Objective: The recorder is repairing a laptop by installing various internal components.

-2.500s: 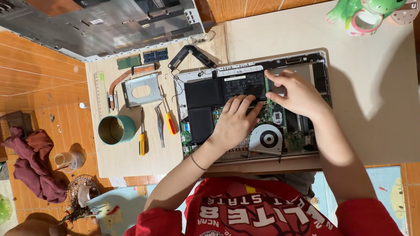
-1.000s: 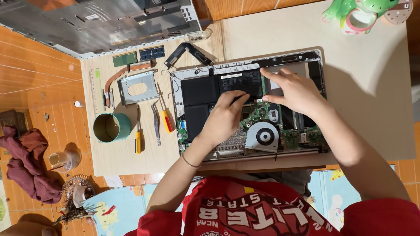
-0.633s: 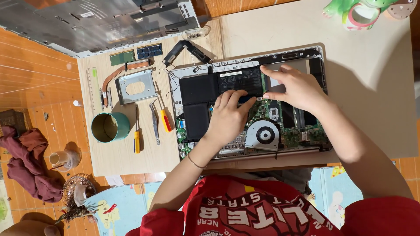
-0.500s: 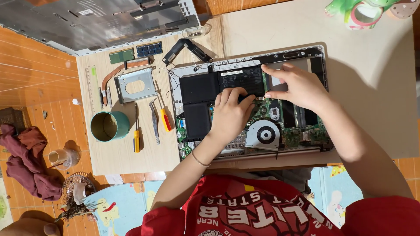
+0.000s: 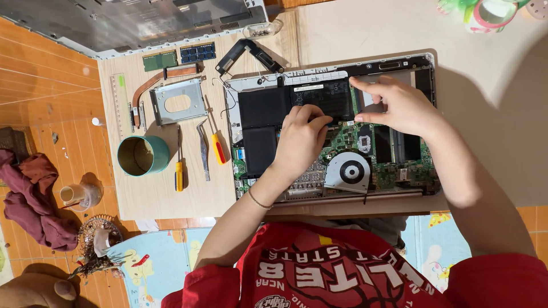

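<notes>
An opened laptop base (image 5: 423, 64) lies on a pale tabletop with its insides up: a black battery (image 5: 265, 108), a green mainboard (image 5: 342, 137) and a round fan (image 5: 348, 171). My left hand (image 5: 299, 142) rests over the board with its bent fingers hooked on the battery's lower right edge. My right hand (image 5: 399, 105) is at the battery's right end, with index finger and thumb pinched on that end. The palms hide what lies beneath them.
On a wooden board at left lie a green tin (image 5: 142, 155), a yellow screwdriver (image 5: 179, 168), an orange-handled screwdriver (image 5: 218, 148), tweezers (image 5: 204, 151), a metal drive bracket (image 5: 177, 102), memory modules (image 5: 197, 52) and a ruler (image 5: 119, 102). The grey laptop cover (image 5: 142, 23) lies behind.
My left hand has slid from the mainboard up to the battery's edge. My right hand has stayed at the battery's right end. The view has shifted slightly.
</notes>
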